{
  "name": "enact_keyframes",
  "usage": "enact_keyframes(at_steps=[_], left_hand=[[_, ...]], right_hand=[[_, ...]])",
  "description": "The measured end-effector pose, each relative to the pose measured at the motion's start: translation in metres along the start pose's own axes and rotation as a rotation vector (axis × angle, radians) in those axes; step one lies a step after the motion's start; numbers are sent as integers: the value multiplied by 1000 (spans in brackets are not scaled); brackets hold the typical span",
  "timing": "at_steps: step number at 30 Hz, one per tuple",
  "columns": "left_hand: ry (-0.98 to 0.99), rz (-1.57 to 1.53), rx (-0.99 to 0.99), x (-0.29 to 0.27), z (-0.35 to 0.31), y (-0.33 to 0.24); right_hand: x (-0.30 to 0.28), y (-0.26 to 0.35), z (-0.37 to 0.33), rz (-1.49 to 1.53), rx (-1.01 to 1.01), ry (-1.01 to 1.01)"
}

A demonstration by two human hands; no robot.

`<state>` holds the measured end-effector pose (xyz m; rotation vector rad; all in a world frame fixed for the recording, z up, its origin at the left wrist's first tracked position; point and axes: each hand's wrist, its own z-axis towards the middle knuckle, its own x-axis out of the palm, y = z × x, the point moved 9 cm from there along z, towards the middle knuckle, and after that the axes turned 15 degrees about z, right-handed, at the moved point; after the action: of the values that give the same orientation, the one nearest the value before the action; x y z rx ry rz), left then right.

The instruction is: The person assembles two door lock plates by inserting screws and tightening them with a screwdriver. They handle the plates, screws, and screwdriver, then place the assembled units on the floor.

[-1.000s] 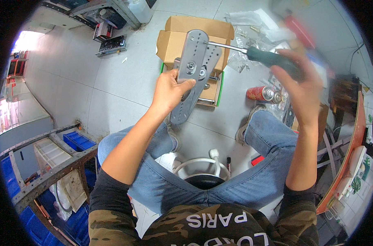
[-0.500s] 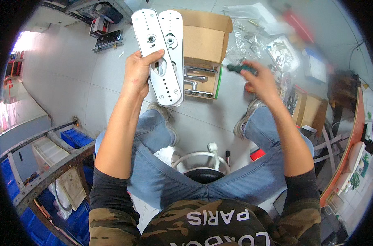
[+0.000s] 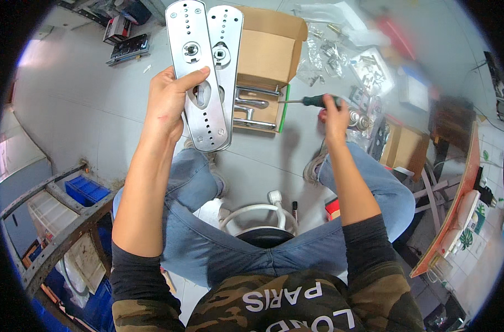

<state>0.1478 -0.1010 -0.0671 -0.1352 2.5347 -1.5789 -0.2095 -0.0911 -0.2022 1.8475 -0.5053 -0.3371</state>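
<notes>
My left hand (image 3: 169, 102) is closed on two long metal door lock plates. The front plate (image 3: 214, 119) lies over the other plate (image 3: 230, 33), and both have round-ended outlines, rows of small holes and a round opening. My left thumb presses on the front plate's face. In my right hand (image 3: 336, 113) is a screwdriver (image 3: 314, 101) with a dark green handle, its shaft pointing left. The shaft's tip is over an open cardboard box (image 3: 270, 41), apart from the plates. Inside the box lie chrome lever handles (image 3: 253, 103).
Clear plastic bags (image 3: 322, 55) and a white tray of small metal parts (image 3: 372, 69) lie on the floor at far right. Another cardboard box (image 3: 405, 145) stands by my right knee. A metal rack with blue bins (image 3: 87, 190) is at my left.
My right hand has moved left and slightly down, and the screwdriver, blurred before, now shows its shaft pointing left. My left hand and the plates sit a little further left in view.
</notes>
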Motion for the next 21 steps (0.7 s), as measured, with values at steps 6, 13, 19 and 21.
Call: enact_keyframes(at_steps=[6, 13, 19, 21], left_hand=[[3, 17, -64, 10, -5, 6], [65, 71, -133, 23, -2, 27], [125, 21, -274, 35, 3, 62], [139, 35, -307, 39, 5, 72]], right_hand=[[-54, -75, -3, 362, 187, -237], [-51, -232, -26, 784, 645, -371], [-45, -257, -23, 615, 759, -313], [-52, -231, -18, 338, 577, -304]])
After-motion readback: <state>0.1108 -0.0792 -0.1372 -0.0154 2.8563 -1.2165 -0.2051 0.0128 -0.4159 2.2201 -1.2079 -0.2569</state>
